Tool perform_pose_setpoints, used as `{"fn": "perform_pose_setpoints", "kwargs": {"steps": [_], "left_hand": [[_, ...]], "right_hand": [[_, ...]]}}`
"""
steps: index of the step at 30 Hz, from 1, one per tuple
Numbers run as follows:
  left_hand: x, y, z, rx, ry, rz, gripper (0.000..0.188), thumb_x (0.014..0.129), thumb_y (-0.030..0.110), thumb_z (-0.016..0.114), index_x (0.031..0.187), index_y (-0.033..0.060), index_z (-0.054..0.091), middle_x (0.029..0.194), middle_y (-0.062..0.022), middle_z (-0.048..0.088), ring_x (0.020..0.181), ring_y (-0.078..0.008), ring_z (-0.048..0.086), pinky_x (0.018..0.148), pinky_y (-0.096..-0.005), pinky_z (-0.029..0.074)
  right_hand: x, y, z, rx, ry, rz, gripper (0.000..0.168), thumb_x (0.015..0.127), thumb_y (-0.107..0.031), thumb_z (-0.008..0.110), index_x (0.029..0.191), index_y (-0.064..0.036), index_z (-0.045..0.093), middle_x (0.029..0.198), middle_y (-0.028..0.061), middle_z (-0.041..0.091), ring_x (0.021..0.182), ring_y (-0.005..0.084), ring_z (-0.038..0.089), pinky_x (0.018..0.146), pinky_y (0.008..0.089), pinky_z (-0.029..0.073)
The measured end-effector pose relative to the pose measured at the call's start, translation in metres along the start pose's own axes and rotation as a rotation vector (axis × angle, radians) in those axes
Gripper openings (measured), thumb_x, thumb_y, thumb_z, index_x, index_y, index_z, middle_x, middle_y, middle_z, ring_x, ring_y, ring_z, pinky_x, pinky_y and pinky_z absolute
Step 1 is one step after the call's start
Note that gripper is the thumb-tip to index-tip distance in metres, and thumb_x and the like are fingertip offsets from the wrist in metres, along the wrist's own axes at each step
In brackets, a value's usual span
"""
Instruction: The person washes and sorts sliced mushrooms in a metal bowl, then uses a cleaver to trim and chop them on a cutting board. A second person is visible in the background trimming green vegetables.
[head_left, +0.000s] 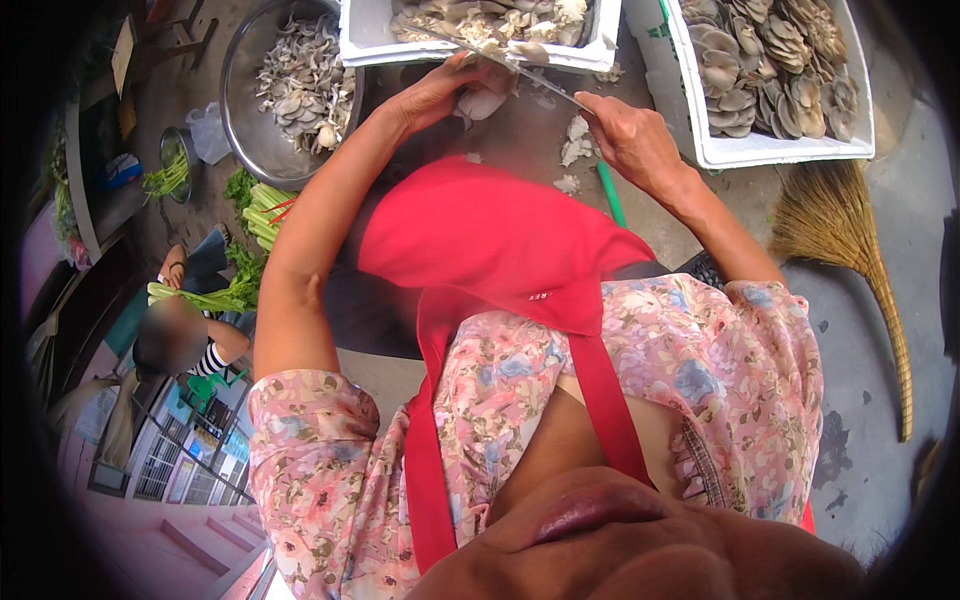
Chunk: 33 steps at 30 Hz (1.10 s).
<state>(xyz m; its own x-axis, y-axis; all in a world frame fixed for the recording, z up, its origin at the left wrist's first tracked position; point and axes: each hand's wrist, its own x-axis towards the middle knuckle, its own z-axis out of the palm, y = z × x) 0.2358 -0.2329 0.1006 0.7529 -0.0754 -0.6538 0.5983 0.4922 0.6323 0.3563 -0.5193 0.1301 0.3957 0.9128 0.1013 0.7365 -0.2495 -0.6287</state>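
My left hand grips a pale oyster mushroom piece just in front of the near white foam box. The fingers partly hide it. In my right hand is a long thin knife, its handle mostly covered by the fist. The blade slants up and left past the mushroom piece and over the box rim. Inside that box lie oyster mushroom clusters. To the left, a wide steel basin holds a heap of separated grey oyster mushrooms.
A second foam box of oyster mushrooms stands at right, above a straw broom. Mushroom scraps and a green stick lie on the floor. Celery lies below the basin; another person holds stalks at left.
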Motion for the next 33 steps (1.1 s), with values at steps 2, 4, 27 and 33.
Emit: {"fn": "perform_pose_setpoints", "kwargs": {"steps": [2,4,27,33], "left_hand": [[0.006,-0.004,-0.005,0.099,0.041,0.002,0.056,0.083,0.029,0.077,0.126,0.0055,0.050,0.113,-0.0059,0.062,0.109,-0.0165,0.059,0.092,-0.0359,0.050],[0.011,-0.009,-0.006,0.242,0.111,0.010,0.063,0.079,0.035,0.080,0.126,0.0051,0.050,0.111,-0.0058,0.062,0.108,-0.0164,0.059,0.092,-0.0355,0.050],[0.016,-0.023,-0.004,0.531,0.217,0.007,0.021,0.090,0.017,0.064,0.108,0.0070,0.069,0.099,-0.0022,0.068,0.094,-0.0102,0.061,0.086,-0.0271,0.047],[0.021,-0.032,-0.014,0.565,0.198,0.126,0.019,0.093,0.012,0.062,0.109,0.0068,0.070,0.099,-0.0013,0.070,0.095,-0.0102,0.062,0.087,-0.0286,0.048]], "right_hand": [[0.002,0.000,0.000,0.021,0.015,-0.014,0.028,0.088,-0.010,0.061,0.115,-0.005,0.054,0.087,0.0167,0.066,0.072,0.0363,0.065,0.059,0.0455,0.052],[0.003,0.000,0.001,0.046,0.022,-0.027,0.028,0.088,-0.009,0.061,0.115,-0.006,0.054,0.086,0.0163,0.066,0.071,0.0364,0.065,0.058,0.0458,0.051],[-0.006,0.002,0.005,0.034,-0.001,-0.018,0.025,0.089,-0.011,0.060,0.113,-0.007,0.055,0.081,0.0149,0.064,0.069,0.0371,0.063,0.058,0.0461,0.050],[-0.015,-0.001,-0.001,-0.064,-0.038,-0.006,0.017,0.092,-0.012,0.057,0.108,-0.007,0.054,0.075,0.0149,0.060,0.065,0.0375,0.062,0.054,0.0467,0.049]]}}
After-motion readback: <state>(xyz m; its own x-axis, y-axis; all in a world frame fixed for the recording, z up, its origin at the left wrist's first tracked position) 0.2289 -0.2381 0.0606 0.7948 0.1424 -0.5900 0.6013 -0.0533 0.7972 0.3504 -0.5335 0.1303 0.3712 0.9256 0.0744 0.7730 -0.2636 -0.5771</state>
